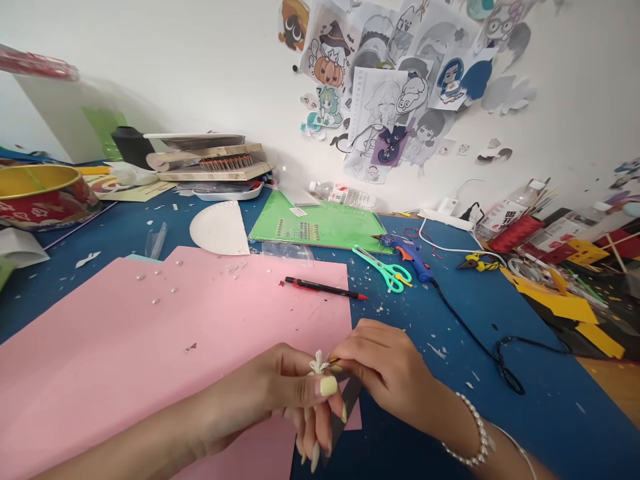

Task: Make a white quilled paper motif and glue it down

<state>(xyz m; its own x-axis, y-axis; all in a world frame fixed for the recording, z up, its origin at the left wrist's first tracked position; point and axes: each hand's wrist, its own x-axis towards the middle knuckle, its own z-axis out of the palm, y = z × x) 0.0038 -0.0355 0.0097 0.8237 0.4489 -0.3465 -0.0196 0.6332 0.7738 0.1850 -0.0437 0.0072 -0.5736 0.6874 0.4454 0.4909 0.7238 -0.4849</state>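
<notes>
My left hand [280, 393] pinches a tiny white paper flower [317, 363] between thumb and fingers, low in the middle of the view. My right hand [385, 363] meets it from the right, fingers closed on a thin stick-like tool whose tip touches the flower. A dark strip [349, 400] hangs below the two hands; which hand holds it I cannot tell. Both hands hover over the right edge of a large pink paper sheet [150, 347] on the blue table [500, 320].
A red-black pencil [325, 287] lies on the pink sheet. Teal scissors [385, 268], a blue glue gun [413, 257] with its black cord, a green sheet [325, 227], a white paper-plate piece [220, 229], a round tin [43, 193] and yellow scraps [565, 300] lie around.
</notes>
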